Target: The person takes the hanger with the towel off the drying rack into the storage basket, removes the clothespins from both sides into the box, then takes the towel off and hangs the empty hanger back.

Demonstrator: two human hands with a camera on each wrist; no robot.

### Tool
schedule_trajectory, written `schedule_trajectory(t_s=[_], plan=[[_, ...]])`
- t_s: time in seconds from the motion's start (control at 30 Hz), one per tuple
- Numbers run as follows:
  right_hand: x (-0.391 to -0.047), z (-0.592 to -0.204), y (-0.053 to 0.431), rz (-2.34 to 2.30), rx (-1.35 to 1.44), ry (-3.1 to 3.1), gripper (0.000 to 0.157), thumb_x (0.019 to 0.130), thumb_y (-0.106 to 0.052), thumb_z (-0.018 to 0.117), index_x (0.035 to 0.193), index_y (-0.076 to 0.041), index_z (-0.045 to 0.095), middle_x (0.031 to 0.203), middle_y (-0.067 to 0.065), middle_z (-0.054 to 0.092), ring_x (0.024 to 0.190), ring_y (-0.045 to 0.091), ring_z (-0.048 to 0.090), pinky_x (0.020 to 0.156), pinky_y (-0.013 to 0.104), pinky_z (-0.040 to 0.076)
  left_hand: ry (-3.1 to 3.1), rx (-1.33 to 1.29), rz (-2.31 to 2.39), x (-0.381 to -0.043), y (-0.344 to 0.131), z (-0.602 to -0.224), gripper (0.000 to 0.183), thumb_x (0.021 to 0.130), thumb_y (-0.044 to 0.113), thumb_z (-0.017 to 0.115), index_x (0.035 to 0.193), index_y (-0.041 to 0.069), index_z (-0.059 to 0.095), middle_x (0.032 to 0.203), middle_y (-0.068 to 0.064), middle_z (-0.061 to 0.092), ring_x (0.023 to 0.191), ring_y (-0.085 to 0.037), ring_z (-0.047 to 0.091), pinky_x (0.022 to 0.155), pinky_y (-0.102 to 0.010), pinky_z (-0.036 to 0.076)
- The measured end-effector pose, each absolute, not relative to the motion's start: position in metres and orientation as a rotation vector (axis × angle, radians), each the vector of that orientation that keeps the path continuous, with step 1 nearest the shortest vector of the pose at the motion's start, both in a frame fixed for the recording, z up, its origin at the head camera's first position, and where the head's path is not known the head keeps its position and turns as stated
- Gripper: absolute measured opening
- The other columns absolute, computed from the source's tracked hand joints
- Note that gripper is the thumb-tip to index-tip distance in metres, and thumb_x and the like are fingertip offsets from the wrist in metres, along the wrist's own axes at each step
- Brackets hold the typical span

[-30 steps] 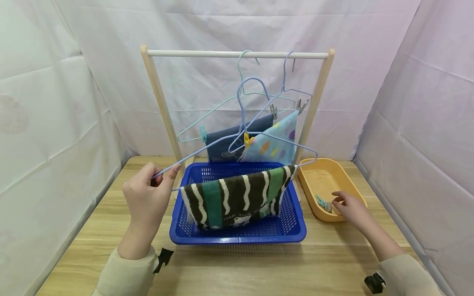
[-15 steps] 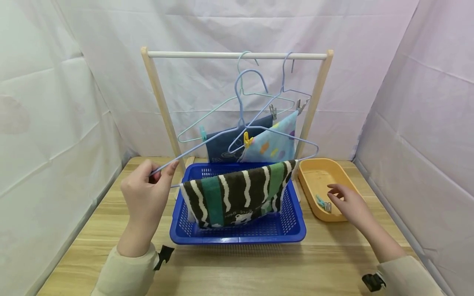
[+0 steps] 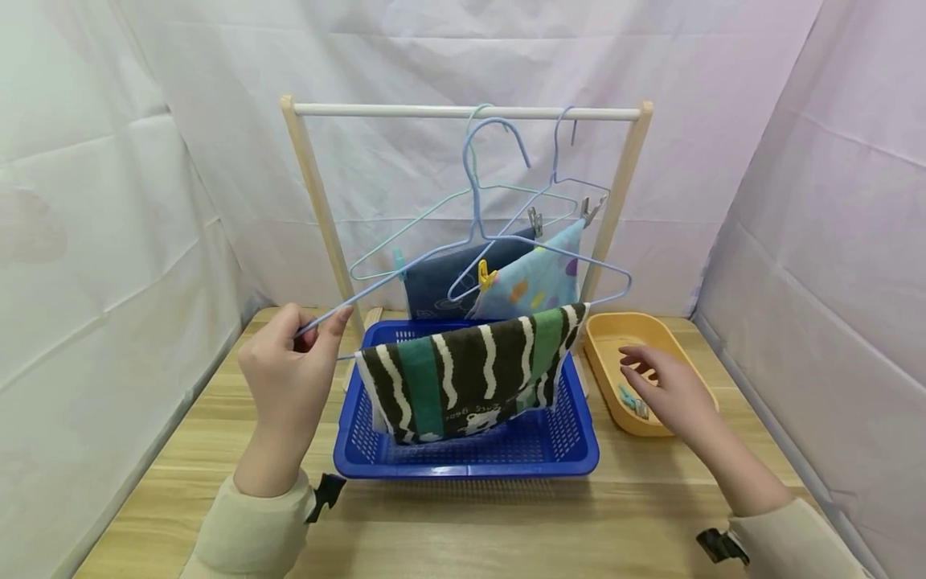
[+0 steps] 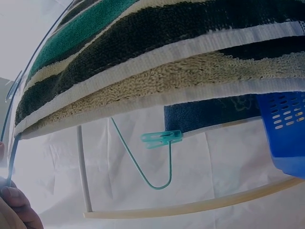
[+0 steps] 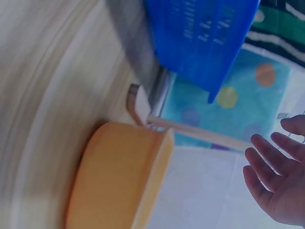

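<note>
My left hand (image 3: pixel 292 362) pinches the left end of a blue hanger (image 3: pixel 476 211), holding it up in front of the rack. Over the hanger's lower bar drapes a striped towel (image 3: pixel 470 374) in dark brown, green and white, above a blue basket (image 3: pixel 463 470). In the left wrist view the towel (image 4: pixel 143 57) fills the top, and fingers (image 4: pixel 19 202) show at the lower left. My right hand (image 3: pixel 669 394) hovers over the yellow tray (image 3: pixel 615 338), its fingers loosely bent around nothing. Several clothespins (image 3: pixel 633 402) lie in that tray.
A rack with a white bar (image 3: pixel 405 110) stands behind. From it hang a green hanger (image 3: pixel 412 225) with a dark blue cloth (image 3: pixel 441 281) and another hanger with a spotted light blue cloth (image 3: pixel 531 281). A yellow clip (image 3: pixel 486 276) and metal clips (image 3: pixel 535 221) hold cloth.
The blue hanger and striped towel have risen, the hook nearing the rack bar's height. My right hand has moved up and left from the clothespins, holding nothing.
</note>
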State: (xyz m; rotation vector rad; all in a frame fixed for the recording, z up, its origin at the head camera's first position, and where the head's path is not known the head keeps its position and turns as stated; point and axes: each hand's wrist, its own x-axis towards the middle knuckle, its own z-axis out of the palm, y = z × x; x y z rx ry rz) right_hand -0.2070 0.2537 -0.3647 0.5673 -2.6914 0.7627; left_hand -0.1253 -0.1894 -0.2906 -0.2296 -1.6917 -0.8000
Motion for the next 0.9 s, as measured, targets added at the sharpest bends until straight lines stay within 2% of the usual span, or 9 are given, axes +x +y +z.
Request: schedule_trajectory(t_s=[0.37, 0.6, 0.9], plan=[[-0.194, -0.348, 0.225, 0.735, 0.635, -2.565, 0.034, 0.097, -0.012, 0.062, 0.128, -0.001, 0.057, 0.107, 0.013, 0.067, 0.093, 0.028, 0.061, 0.08, 0.051, 0.05, -1.676, -0.208, -0.85, -0.125, -0.183, -0.289, 0.043, 0.077, 0.006, 0.083, 0.061, 0.002, 0.043, 0.055, -0.004, 0.038, 0.051, -0.012, 0.031, 0.05, -0.02, 0.022], [-0.184, -0.339, 0.211, 0.664, 0.723, -2.443, 0.038, 0.09, -0.005, 0.068, 0.126, -0.001, 0.058, 0.108, 0.011, 0.067, 0.091, 0.027, 0.062, 0.078, 0.048, 0.05, -1.679, -0.213, -0.862, -0.126, -0.18, -0.29, 0.043, 0.077, 0.007, 0.083, 0.061, 0.002, 0.043, 0.055, -0.003, 0.039, 0.05, -0.012, 0.031, 0.05, -0.02, 0.022], [-0.175, -0.331, 0.198, 0.578, 0.793, -2.303, 0.038, 0.084, -0.004, 0.073, 0.12, -0.003, 0.062, 0.107, 0.011, 0.067, 0.09, 0.025, 0.062, 0.076, 0.045, 0.05, -1.683, -0.227, -0.876, -0.127, -0.177, -0.291, 0.046, 0.075, 0.007, 0.085, 0.06, 0.003, 0.041, 0.053, -0.003, 0.037, 0.049, -0.012, 0.029, 0.049, -0.02, 0.021]])
